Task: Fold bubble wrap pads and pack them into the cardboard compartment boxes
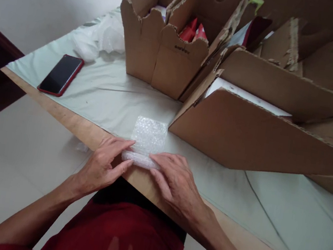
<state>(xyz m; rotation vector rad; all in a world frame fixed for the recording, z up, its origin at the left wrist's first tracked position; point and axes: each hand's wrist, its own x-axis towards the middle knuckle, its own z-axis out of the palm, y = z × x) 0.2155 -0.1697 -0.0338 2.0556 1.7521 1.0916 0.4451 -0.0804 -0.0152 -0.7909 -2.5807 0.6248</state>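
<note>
Phone (61, 74) lies upper left on the desk (111, 91). Centre frame, left hand (102, 165) and right hand (177, 181) pinch the rolled near edge of the bubble wrap (149, 137), fingers grasping it. It looks light, soft and springy; best held at that roll. Boxes (176, 59) stand upper right.

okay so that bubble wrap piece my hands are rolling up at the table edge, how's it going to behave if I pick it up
The bubble wrap will probably feel very light and floppy: it is thin, see-through and already curls into a roll under the left hand and right hand. Released, the rolled end may spring open, since nothing visible fastens it. Its bumpy surface should grip reasonably well.
</note>
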